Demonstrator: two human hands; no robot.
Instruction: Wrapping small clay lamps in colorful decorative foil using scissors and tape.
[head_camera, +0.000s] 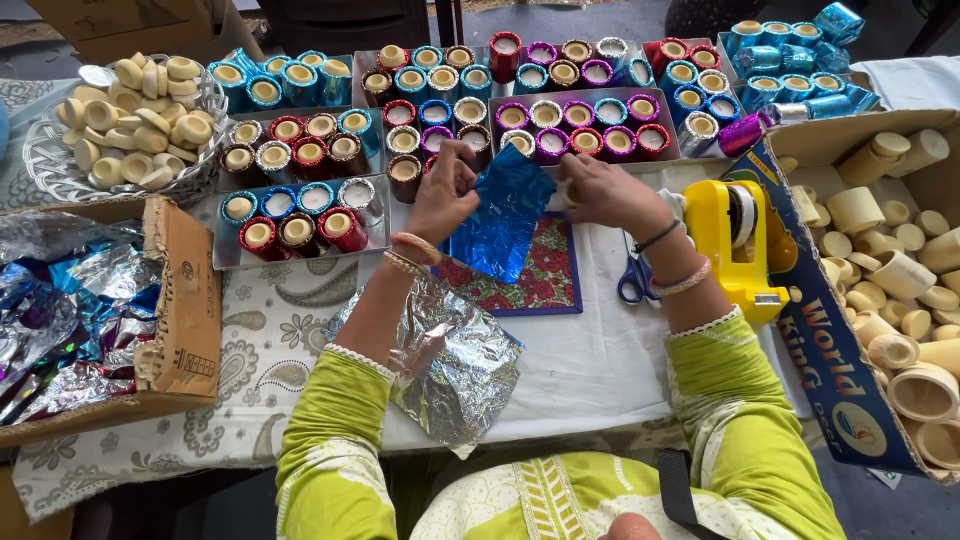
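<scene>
Both hands pinched one sheet of blue foil (508, 215) over the middle of the table: the left hand (443, 195) gripped its left edge with fingers pressed together, while the right hand (605, 193) closed on the right edge, where a pale candle cup seemed half hidden beneath the fingers. The sheet hung crumpled above a red floral mat (540, 280), not yet wound tight around anything.

Seen from the head camera, much of the work appeared done. Trays of foil-wrapped cups (520, 110) in blue, red, purple and silver filled the far side of the table. Much also remained: a wire basket of bare cups (135, 115) stood at far left, and an open carton of unwrapped cups (900, 290) sat at right. A loose silver foil sheet (450, 360) lay near the table's front edge, a cardboard box of mixed foil (80, 300) waited at left, and a yellow tape dispenser (735, 245) and blue-handled scissors (635, 280) rested just beside the right wrist.
</scene>
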